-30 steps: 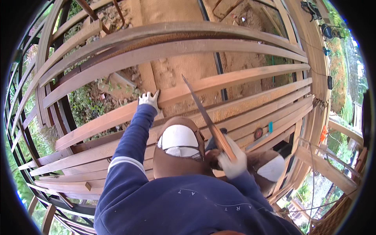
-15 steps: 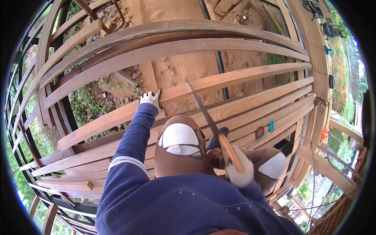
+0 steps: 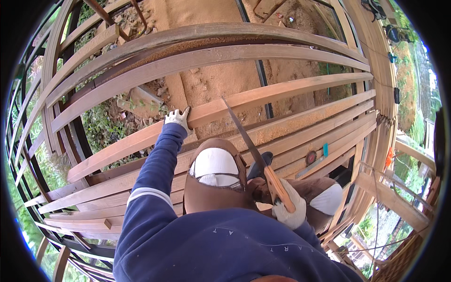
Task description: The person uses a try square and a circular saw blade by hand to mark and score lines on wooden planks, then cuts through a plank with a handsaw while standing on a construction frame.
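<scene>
My left hand (image 3: 178, 120), in a white glove with dark fingertips, grips a long reddish-brown wooden board (image 3: 263, 94), its fingers over the far edge and the thumb out to the right. In my right hand (image 3: 292, 211), also gloved, is a handsaw (image 3: 243, 135) with a wooden handle, held low beside my right knee. The fingers are wrapped round the handle. From there the blade slants up and left, and its tip overlaps the board just right of my left hand; whether the teeth touch the wood I cannot tell.
Several more boards (image 3: 211, 55) run crosswise, with gaps between them. Sandy ground (image 3: 216, 87) and rubble show below. Sawdust lies on a nearer board (image 3: 300, 115). A round dark disc (image 3: 311, 157) and a small teal object (image 3: 325, 150) rest on the boards at right. Cables hang farther right.
My right hand and the saw handle have shifted slightly down and to the right, and the saw is at a slightly different angle. My left hand stays at about the same place on the board.
</scene>
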Available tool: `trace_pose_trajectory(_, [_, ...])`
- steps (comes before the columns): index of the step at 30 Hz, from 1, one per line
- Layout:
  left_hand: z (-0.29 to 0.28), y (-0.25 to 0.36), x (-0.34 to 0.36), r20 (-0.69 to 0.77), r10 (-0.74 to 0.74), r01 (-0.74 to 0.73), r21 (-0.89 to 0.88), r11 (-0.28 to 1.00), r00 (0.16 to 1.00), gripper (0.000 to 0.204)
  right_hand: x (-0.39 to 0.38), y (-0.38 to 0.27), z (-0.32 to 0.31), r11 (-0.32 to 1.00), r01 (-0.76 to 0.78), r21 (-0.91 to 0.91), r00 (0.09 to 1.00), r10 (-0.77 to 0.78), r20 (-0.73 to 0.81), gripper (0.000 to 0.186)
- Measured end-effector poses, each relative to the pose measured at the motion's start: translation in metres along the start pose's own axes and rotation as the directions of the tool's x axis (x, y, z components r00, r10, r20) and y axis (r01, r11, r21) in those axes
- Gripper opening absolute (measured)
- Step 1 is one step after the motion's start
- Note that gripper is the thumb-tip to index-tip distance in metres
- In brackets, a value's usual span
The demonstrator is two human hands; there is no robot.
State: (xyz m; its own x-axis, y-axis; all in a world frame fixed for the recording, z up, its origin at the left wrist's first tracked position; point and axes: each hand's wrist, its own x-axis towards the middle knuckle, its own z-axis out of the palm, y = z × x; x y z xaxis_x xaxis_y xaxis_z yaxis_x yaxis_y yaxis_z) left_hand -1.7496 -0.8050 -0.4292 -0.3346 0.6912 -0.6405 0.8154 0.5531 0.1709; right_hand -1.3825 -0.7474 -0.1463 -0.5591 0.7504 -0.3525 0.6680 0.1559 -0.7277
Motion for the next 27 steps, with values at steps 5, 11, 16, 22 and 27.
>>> trace_pose_trajectory(5, [0.011,0.011,0.011,-0.100,0.034,-0.030,0.043,0.999,0.994,0.097,0.113,0.027,0.061,0.992,-0.087,0.086,0.994,0.092,-0.057,0.042])
trace_pose_trajectory(11, [0.002,0.001,0.010,0.016,0.013,-0.013,0.002,1.000,1.000,0.099,0.077,0.008,0.053,0.995,0.101,-0.007,0.984,-0.101,-0.149,0.047])
trace_pose_trajectory(16, [-0.013,0.004,0.010,0.061,0.007,-0.006,-0.020,1.000,0.998,0.098,0.000,0.006,0.000,1.000,0.018,-0.010,1.000,-0.018,-0.007,0.050])
trace_pose_trajectory(22, [-0.015,0.017,0.014,0.050,0.055,-0.054,-0.018,0.998,0.997,0.096,0.177,0.040,0.102,0.996,0.056,-0.066,0.973,-0.069,-0.218,0.041])
trace_pose_trajectory(27, [-0.011,-0.006,0.011,0.025,0.020,-0.019,-0.025,1.000,0.999,0.094,0.034,0.010,0.032,0.982,-0.013,0.190,0.993,0.036,-0.116,0.049])
